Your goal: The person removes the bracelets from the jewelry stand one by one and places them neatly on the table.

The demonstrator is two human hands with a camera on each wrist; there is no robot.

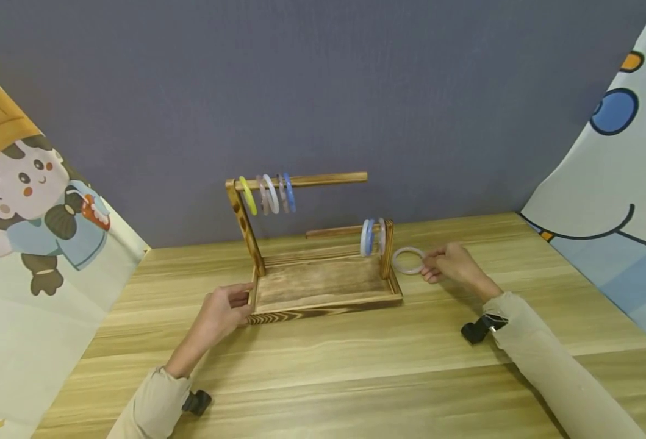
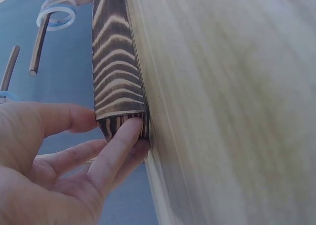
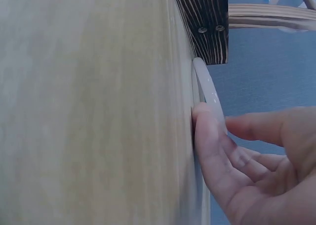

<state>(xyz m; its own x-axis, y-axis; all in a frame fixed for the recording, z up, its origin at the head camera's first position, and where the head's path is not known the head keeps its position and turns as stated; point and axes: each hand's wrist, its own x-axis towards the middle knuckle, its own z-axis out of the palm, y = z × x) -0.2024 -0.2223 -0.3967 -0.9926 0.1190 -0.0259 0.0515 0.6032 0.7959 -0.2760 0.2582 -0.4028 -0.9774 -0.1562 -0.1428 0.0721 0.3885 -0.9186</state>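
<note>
Pale bangle (image 3: pixel 212 94) at 9 o'clock of R hand (image 1: pixel 453 266), pinched thumb-to-finger; approx 2-3 o'clock from L hand (image 1: pixel 219 312), half-curled, gripping end of wooden stand (image 1: pixel 323 281).

Both arms (image 1: pixel 564 372) reach toward the back edge of the bench (image 1: pixel 328 378). The left hand (image 1: pixel 224 310) holds on with bent fingers (image 2: pixel 114 158); the right hand (image 1: pixel 450 263) pinches.
</note>
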